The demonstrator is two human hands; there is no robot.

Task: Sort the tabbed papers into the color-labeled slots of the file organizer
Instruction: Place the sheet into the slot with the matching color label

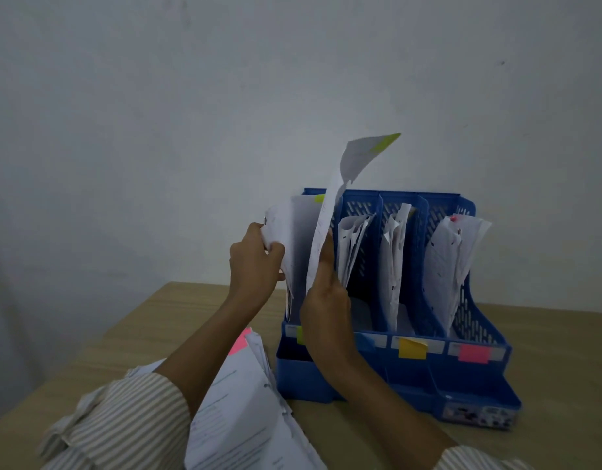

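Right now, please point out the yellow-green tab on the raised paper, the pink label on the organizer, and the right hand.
yellow-green tab (387, 141), head view, middle of the tab at the paper's top corner.
pink label (474, 353), head view, centre of the sticky note.
right hand (326, 310), head view, back of the hand.

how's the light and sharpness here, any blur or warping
Head view: dim, flat, bluish light with no glare or hard shadows; the raised sheet and the paper pile are soft, print unreadable; the organizer leans from wide-angle distortion; the colour labels stay distinct.
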